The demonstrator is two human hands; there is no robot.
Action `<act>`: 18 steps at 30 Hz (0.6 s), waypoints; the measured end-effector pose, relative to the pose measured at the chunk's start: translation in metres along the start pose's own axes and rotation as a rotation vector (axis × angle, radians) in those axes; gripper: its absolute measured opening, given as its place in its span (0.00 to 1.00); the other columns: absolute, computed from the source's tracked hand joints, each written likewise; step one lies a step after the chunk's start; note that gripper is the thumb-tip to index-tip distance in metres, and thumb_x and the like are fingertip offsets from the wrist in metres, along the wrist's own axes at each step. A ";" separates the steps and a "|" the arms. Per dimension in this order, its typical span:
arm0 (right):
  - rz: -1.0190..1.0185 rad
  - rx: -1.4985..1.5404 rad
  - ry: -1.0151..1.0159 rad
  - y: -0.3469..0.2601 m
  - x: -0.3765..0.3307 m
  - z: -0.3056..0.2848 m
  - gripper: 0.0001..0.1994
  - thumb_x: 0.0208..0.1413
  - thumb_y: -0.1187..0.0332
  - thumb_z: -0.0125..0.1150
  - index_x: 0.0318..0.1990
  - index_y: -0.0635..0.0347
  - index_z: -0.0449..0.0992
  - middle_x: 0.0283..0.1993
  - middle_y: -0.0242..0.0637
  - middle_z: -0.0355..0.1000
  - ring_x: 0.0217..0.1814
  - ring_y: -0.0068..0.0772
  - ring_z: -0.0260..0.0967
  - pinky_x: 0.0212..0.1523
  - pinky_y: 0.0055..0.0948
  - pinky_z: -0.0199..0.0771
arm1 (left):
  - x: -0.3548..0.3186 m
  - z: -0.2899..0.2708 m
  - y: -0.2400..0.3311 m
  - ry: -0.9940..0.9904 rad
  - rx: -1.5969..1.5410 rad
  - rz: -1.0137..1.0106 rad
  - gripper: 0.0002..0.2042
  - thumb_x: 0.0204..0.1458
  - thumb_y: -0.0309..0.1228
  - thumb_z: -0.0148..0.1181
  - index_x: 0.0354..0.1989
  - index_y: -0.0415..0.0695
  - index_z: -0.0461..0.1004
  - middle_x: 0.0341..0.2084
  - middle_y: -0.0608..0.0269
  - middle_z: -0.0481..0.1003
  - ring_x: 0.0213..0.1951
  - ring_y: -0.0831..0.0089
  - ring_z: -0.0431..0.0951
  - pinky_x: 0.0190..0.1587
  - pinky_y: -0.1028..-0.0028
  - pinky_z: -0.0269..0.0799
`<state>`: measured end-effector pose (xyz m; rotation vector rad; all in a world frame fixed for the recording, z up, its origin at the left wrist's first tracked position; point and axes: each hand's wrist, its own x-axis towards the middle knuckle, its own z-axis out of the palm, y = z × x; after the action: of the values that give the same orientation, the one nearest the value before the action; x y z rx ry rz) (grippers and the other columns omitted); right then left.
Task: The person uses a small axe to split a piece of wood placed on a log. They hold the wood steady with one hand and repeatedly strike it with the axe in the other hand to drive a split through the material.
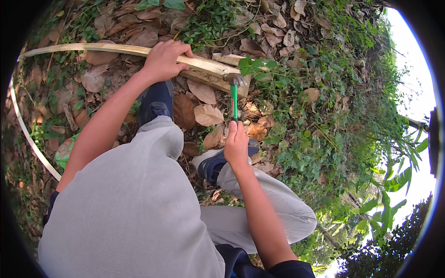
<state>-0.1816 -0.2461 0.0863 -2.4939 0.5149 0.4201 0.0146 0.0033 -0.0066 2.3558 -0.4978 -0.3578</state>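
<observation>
My left hand (164, 60) is closed over a long, pale wooden strip (109, 47), which runs from the far left to the middle of the view. In my right hand (237, 144) is a claw hammer (234, 99) with a green and black handle, gripped low with the thumb along it. The hammer's metal head lies at the strip's right end, touching it or just above; I cannot tell which. Beneath that end sits a thicker piece of wood (215, 81) on the leafy ground. Whether a nail is there is hidden or too small to see.
Dry brown leaves (184, 112) and low green plants (306, 153) cover the ground. My shoes (211, 164) and bent legs in grey trousers are close below the wood. Another pale strip section (30, 139) curves down the left edge. Small leaves (255, 66) overhang the wood's right end.
</observation>
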 end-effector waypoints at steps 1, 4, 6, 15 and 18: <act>0.050 0.014 -0.014 -0.001 -0.005 -0.002 0.21 0.77 0.53 0.41 0.43 0.66 0.69 0.26 0.59 0.72 0.31 0.72 0.71 0.32 0.59 0.65 | 0.000 -0.001 0.000 -0.006 0.000 -0.004 0.15 0.50 0.36 0.73 0.45 0.54 0.79 0.43 0.70 0.78 0.53 0.64 0.74 0.58 0.61 0.65; 0.170 0.047 -0.078 -0.014 -0.013 -0.014 0.24 0.76 0.51 0.43 0.40 0.65 0.71 0.27 0.57 0.73 0.33 0.69 0.73 0.33 0.57 0.66 | 0.002 0.004 0.001 0.044 0.015 0.028 0.15 0.50 0.36 0.73 0.45 0.53 0.79 0.43 0.70 0.78 0.53 0.64 0.74 0.58 0.62 0.65; 0.168 0.048 -0.110 -0.026 -0.010 -0.025 0.24 0.76 0.50 0.43 0.39 0.64 0.72 0.27 0.57 0.73 0.32 0.69 0.72 0.32 0.56 0.66 | 0.001 0.003 -0.001 0.030 0.006 0.019 0.14 0.50 0.36 0.73 0.45 0.53 0.79 0.44 0.70 0.78 0.53 0.64 0.74 0.58 0.62 0.65; -0.134 0.387 0.216 -0.089 0.019 -0.068 0.20 0.76 0.53 0.45 0.38 0.62 0.69 0.21 0.39 0.67 0.21 0.33 0.64 0.25 0.35 0.61 | -0.001 0.001 -0.001 0.036 -0.003 0.008 0.15 0.49 0.36 0.74 0.45 0.53 0.79 0.44 0.71 0.79 0.53 0.64 0.74 0.58 0.62 0.65; -0.148 0.283 0.208 -0.061 0.019 -0.047 0.19 0.77 0.55 0.42 0.42 0.62 0.69 0.23 0.45 0.70 0.22 0.45 0.70 0.26 0.42 0.64 | 0.000 0.002 -0.002 0.036 -0.005 0.028 0.15 0.49 0.36 0.74 0.45 0.53 0.79 0.44 0.70 0.79 0.53 0.64 0.74 0.58 0.61 0.65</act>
<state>-0.1290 -0.2314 0.1442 -2.2911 0.4328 0.0258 0.0146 0.0031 -0.0091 2.3441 -0.5123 -0.3025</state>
